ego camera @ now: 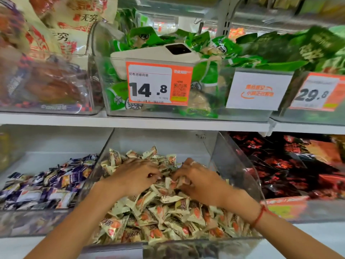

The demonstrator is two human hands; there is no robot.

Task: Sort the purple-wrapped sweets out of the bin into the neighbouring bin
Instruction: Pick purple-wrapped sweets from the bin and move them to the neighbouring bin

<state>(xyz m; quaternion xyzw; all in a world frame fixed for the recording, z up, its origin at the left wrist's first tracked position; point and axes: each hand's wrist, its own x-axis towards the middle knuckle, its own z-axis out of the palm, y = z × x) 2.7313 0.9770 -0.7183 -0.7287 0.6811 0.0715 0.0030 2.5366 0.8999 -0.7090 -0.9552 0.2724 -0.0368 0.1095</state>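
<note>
Left clear bin [56, 219]: crinkly purple-wrapped sweets [48, 187], heaped. Middle clear plastic bin [235, 165]: cream pillow-shaped sweets [164, 217]. Left hand [133, 177] buried in them, fingers curled; hold unclear. Right hand [196, 179] pinches a cream wrapper [175, 183]. Right: dark red glossy packets [291, 165]. Price tag [158, 84] above.

Place: a shop's snack aisle
Signs: price tags [158, 83] on clear bins [240, 165]; stocked white shelves [130, 121]
</note>
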